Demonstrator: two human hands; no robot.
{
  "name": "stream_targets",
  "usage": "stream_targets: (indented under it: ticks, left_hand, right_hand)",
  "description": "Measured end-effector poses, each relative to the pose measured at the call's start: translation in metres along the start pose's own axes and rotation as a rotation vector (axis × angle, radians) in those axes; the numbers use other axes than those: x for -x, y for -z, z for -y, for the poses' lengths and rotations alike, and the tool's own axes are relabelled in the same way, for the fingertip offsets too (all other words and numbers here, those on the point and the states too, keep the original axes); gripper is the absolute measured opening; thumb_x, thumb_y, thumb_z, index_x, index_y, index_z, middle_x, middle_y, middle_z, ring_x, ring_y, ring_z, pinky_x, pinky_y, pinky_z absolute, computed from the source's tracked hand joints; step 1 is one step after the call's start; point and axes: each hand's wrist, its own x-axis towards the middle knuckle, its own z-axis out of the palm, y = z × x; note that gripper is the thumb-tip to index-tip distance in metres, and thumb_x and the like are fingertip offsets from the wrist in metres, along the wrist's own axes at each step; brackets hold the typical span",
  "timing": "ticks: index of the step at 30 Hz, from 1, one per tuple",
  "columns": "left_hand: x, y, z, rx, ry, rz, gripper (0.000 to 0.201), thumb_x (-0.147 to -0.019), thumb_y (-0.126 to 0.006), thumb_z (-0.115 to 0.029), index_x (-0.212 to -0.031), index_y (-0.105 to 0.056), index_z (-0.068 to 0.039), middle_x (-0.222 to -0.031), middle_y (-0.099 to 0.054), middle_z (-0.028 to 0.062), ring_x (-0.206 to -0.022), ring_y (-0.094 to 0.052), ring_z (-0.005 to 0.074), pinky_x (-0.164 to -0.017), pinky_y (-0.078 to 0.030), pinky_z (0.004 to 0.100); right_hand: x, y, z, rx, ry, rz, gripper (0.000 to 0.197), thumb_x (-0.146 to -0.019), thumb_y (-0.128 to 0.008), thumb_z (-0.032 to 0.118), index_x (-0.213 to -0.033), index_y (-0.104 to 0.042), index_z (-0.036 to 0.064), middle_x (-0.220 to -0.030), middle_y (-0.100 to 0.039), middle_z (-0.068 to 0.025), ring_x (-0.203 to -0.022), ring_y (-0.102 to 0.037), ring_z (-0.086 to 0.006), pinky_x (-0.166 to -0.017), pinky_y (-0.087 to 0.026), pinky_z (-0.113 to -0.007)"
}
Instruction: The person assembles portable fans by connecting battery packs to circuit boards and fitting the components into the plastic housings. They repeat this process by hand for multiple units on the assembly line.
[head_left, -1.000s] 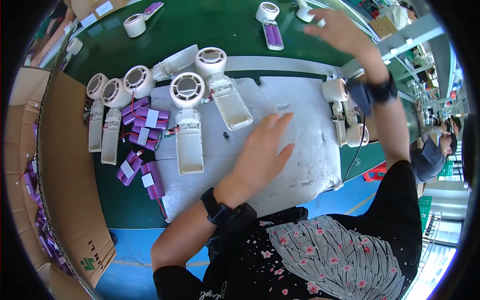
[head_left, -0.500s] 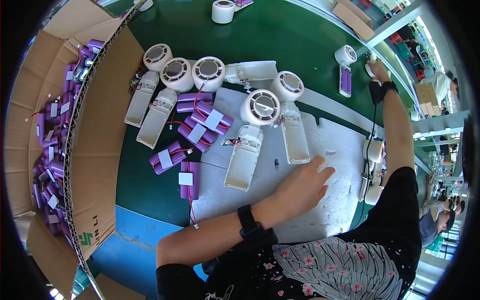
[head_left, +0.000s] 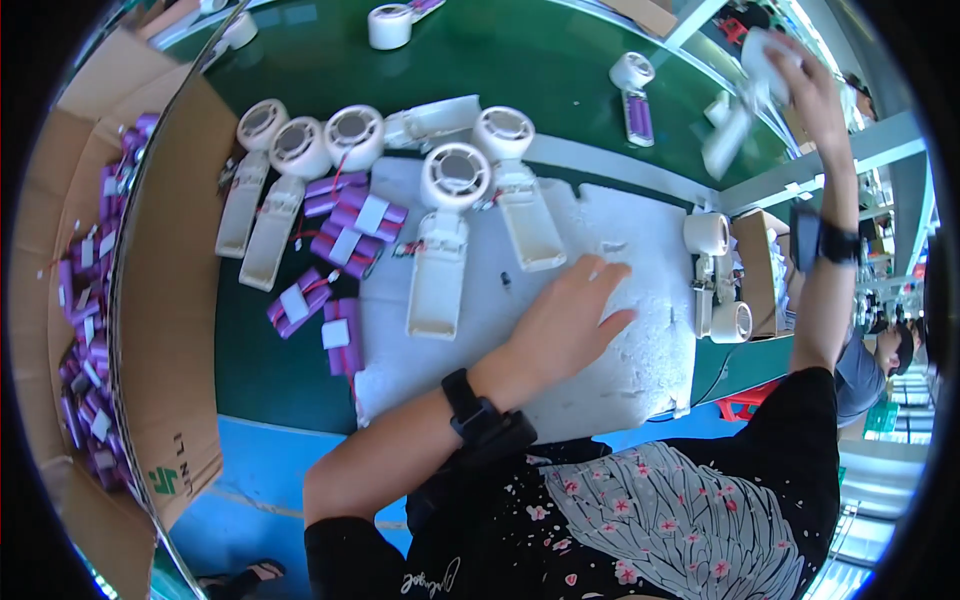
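Observation:
My left hand (head_left: 565, 320) hovers over the white foam sheet (head_left: 640, 350), its fingers apart and nothing in them. Up at the far right, my right hand (head_left: 812, 95) grips a white handheld fan (head_left: 733, 140) by its round head; both are smeared by motion. Nearest to my left hand is an open fan shell (head_left: 532, 228) on the foam. Beside it lies another shell (head_left: 437, 285) with a round grille and thin wires. Purple battery packs (head_left: 345, 250) with white labels and red wires are piled left of these, among more fan shells (head_left: 270, 230).
A tall cardboard box (head_left: 170, 300) full of purple battery packs (head_left: 85, 290) stands at the left. Across the green table (head_left: 520, 60), a fan with purple cells (head_left: 637, 115) lies at the far side. More fans (head_left: 707, 235) lie right of the foam, near a second carton (head_left: 760, 270).
My right hand has lifted a white fan off the far right of the table. The view has shifted, moving the table items leftward. My left hand stays over the foam.

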Motion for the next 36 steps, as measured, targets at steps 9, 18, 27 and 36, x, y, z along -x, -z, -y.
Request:
stream_targets:
  ticks: [9,18,27,36]
  left_hand:
    - [0.002,0.005,0.0,0.106,0.064,0.023,0.034,-0.08,-0.073,-0.026,-0.1,-0.057,-0.002,-0.095,-0.062,0.0187,-0.08,-0.063,0.0361,-0.073,-0.05,0.044]
    - [0.005,0.002,0.015,0.061,0.008,0.134,0.032,-0.072,-0.074,-0.017,-0.097,-0.059,-0.002,-0.086,-0.065,0.0176,-0.085,-0.064,0.0359,-0.074,-0.051,0.044]
    - [0.012,0.003,0.022,0.058,-0.154,0.023,0.032,-0.071,-0.075,-0.017,-0.095,-0.059,-0.002,-0.084,-0.065,0.0166,-0.084,-0.064,0.0354,-0.073,-0.051,0.044]
    - [0.005,-0.002,0.024,0.046,-0.277,0.03,0.031,-0.071,-0.075,-0.018,-0.092,-0.06,-0.002,-0.083,-0.065,0.0156,-0.083,-0.064,0.0349,-0.073,-0.05,0.044]
  right_hand:
    - [0.149,-0.123,0.097,-0.066,0.108,0.714,0.04,-0.087,-0.059,0.039,-0.086,-0.067,0.0001,-0.075,-0.063,-0.0232,-0.068,-0.064,-0.0325,-0.062,-0.049,-0.037]
    - [0.134,-0.095,0.215,-0.266,0.538,0.629,0.032,-0.08,-0.071,0.014,-0.109,-0.063,0.0021,-0.093,-0.064,-0.0123,-0.073,-0.061,-0.0211,-0.062,-0.047,-0.031]
    - [0.177,-0.186,0.326,-0.225,1.286,0.828,0.029,-0.082,-0.065,0.013,-0.11,-0.065,0.0058,-0.094,-0.058,-0.0103,-0.079,-0.062,-0.025,-0.069,-0.051,-0.038]
    - [0.134,-0.138,0.279,-0.726,0.88,0.886,0.017,-0.09,-0.062,0.017,-0.085,-0.072,0.0048,-0.081,-0.062,-0.0075,-0.074,-0.06,-0.0208,-0.064,-0.046,-0.032]
